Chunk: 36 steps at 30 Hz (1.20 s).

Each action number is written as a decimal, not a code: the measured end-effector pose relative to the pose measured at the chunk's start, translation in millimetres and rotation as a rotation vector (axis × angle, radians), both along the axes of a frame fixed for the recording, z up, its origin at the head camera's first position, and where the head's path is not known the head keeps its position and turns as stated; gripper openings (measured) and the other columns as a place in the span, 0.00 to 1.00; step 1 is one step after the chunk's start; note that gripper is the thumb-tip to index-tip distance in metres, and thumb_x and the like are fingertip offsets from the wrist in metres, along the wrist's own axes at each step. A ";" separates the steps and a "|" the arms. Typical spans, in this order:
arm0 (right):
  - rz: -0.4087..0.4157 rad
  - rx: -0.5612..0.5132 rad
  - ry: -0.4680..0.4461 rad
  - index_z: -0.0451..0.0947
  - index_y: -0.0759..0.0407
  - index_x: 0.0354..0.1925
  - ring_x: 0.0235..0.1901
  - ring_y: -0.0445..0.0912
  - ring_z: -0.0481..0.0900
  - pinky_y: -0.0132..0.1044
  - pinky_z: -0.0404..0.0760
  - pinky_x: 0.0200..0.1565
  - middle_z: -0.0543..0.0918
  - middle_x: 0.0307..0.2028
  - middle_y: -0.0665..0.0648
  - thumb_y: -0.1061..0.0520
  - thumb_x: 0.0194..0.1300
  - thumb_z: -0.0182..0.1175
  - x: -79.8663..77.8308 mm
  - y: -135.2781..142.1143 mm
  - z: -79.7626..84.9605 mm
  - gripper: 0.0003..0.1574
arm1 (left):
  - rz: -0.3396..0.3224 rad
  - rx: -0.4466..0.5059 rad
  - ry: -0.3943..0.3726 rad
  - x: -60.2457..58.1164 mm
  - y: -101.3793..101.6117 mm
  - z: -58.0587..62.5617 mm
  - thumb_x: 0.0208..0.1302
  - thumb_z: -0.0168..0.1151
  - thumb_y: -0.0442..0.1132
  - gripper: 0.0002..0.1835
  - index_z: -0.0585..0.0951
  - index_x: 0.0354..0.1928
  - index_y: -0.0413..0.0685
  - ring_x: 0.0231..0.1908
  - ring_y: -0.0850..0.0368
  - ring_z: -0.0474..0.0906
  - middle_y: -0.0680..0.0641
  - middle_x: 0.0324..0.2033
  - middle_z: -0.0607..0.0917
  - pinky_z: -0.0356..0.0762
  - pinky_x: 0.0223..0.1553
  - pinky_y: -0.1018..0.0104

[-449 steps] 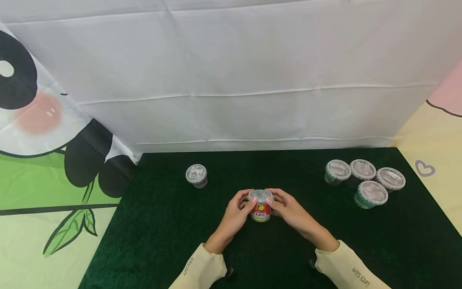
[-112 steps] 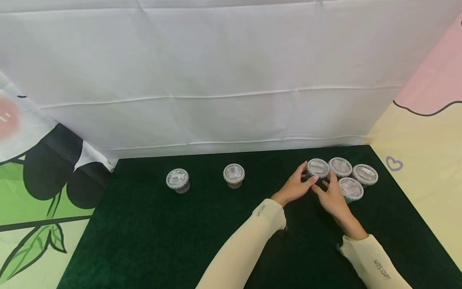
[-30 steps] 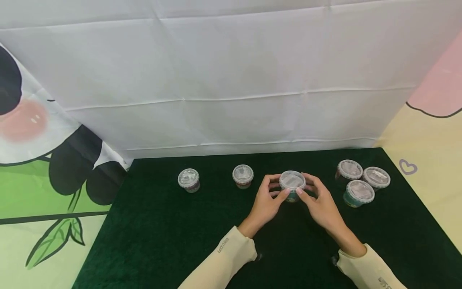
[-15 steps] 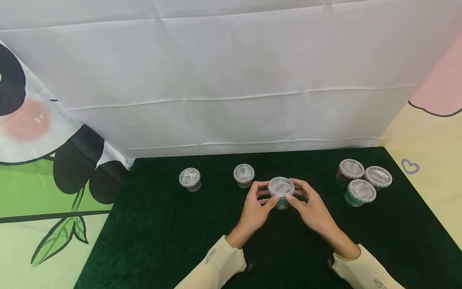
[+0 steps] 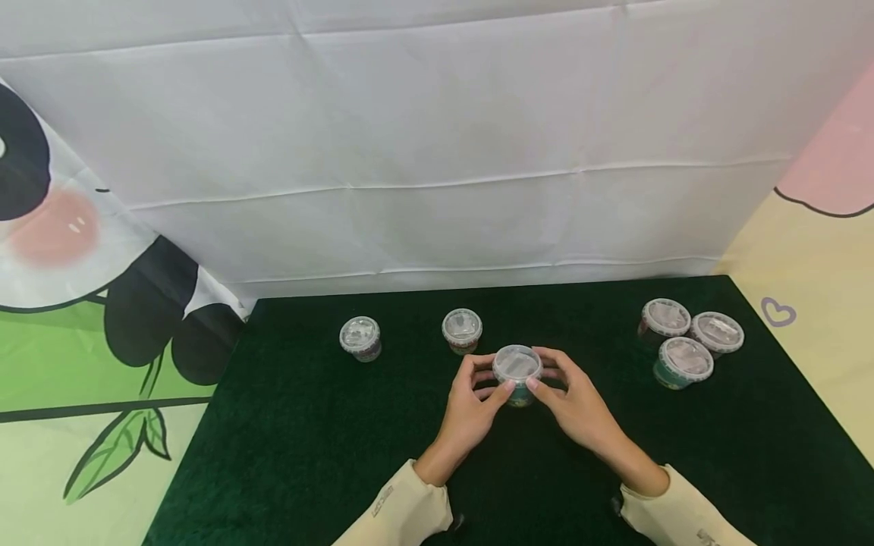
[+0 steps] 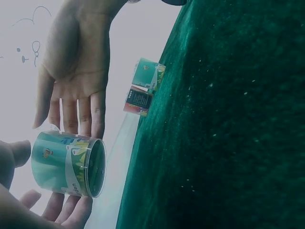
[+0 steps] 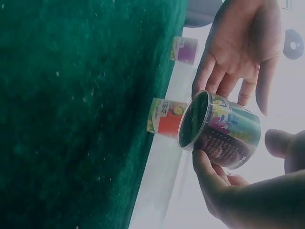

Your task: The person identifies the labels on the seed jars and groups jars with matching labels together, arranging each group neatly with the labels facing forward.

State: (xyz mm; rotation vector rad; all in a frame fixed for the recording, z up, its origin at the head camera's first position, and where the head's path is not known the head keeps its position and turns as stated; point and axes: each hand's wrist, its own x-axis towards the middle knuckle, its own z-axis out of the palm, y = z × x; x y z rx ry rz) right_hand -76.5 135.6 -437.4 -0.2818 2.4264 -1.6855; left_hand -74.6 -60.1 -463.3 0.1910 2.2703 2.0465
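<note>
A small lidded plastic tub (image 5: 517,365) with a teal-green printed label is held up between my two hands in front of the table's middle. My left hand (image 5: 466,413) grips its left side, thumb on the front and fingers curled behind. On the right side my right hand (image 5: 580,409) holds it the same way, its thumb close to the other. The left wrist view shows the green tub (image 6: 59,162) clear of the cloth. From the right wrist view, its base and a dark text panel on the tub (image 7: 221,138) can be seen.
On the dark green cloth (image 5: 328,447), a purple-labelled tub (image 5: 359,338) and a red-labelled tub (image 5: 462,331) stand apart at the back left. Three more lidded tubs (image 5: 684,359) cluster at the back right. A white sheet (image 5: 410,152) hangs behind the table.
Both hands took the green tub from the right-hand cluster and carried it leftward and nearer. Earlier they held the red tub, which now stands at the back.
</note>
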 end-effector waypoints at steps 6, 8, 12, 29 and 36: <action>0.017 -0.004 -0.029 0.60 0.65 0.77 0.70 0.67 0.71 0.57 0.81 0.64 0.66 0.73 0.71 0.60 0.79 0.58 3.5 -6.3 -4.0 0.35 | 0.012 -0.004 -0.039 7.8 -6.4 -1.8 0.75 0.65 0.39 0.25 0.70 0.68 0.43 0.65 0.43 0.74 0.40 0.67 0.74 0.76 0.66 0.43; 0.022 -0.003 -0.035 0.60 0.65 0.77 0.70 0.66 0.71 0.56 0.81 0.64 0.66 0.73 0.71 0.60 0.78 0.58 4.8 -8.6 -4.7 0.35 | 0.025 -0.002 -0.055 10.1 -8.4 -2.4 0.75 0.66 0.39 0.25 0.70 0.68 0.44 0.65 0.44 0.75 0.41 0.67 0.74 0.77 0.66 0.44; 0.031 -0.004 -0.042 0.61 0.64 0.77 0.70 0.66 0.71 0.56 0.81 0.64 0.66 0.73 0.70 0.60 0.78 0.59 7.0 -12.3 -5.7 0.35 | 0.046 0.007 -0.084 13.4 -12.1 -3.5 0.74 0.67 0.40 0.25 0.71 0.67 0.45 0.64 0.45 0.75 0.42 0.67 0.74 0.78 0.65 0.45; 0.089 -0.044 -0.073 0.61 0.65 0.77 0.70 0.66 0.71 0.58 0.80 0.65 0.66 0.74 0.71 0.58 0.79 0.58 6.8 -17.9 -10.2 0.35 | 0.050 0.018 -0.138 16.1 -26.6 -7.3 0.74 0.67 0.39 0.24 0.72 0.67 0.44 0.63 0.46 0.76 0.41 0.65 0.75 0.80 0.61 0.53; 0.112 -0.029 -0.089 0.61 0.64 0.77 0.71 0.67 0.71 0.60 0.79 0.65 0.66 0.74 0.71 0.58 0.79 0.58 5.8 -17.4 -11.4 0.35 | -0.016 0.004 -0.167 14.4 -33.2 -8.0 0.73 0.68 0.42 0.33 0.67 0.75 0.45 0.67 0.44 0.73 0.41 0.69 0.73 0.77 0.66 0.46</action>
